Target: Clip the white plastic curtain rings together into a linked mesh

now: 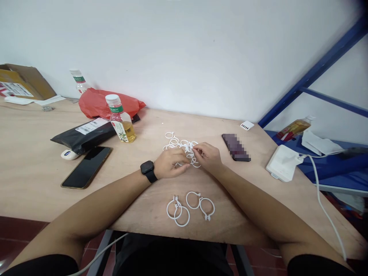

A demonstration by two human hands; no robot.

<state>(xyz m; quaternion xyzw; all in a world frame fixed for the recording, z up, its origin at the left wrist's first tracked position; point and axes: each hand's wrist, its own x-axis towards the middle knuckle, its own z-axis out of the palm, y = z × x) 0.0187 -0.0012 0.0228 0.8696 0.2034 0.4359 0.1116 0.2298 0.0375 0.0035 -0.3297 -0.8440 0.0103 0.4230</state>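
A loose pile of white plastic rings with small clip ends point(174, 142) lies on the wooden table in front of me. My left hand point(172, 161), with a black watch on its wrist, is bent over the near side of the pile. Its thumb and fingers are curled close together around part of a white ring, partly hidden. On the pile's right side, my right hand point(209, 156) pinches a white ring at its clip end. Nearer to me, between my forearms, lie two overlapping rings point(182, 225) and another touching pair point(214, 207).
Left of my hands are a drink bottle point(126, 128), a black parcel point(82, 140), a red bag point(97, 101) and a phone point(86, 168). A second phone point(235, 147) and a white power adapter point(283, 163) with a cable lie to the right. A wall stands behind.
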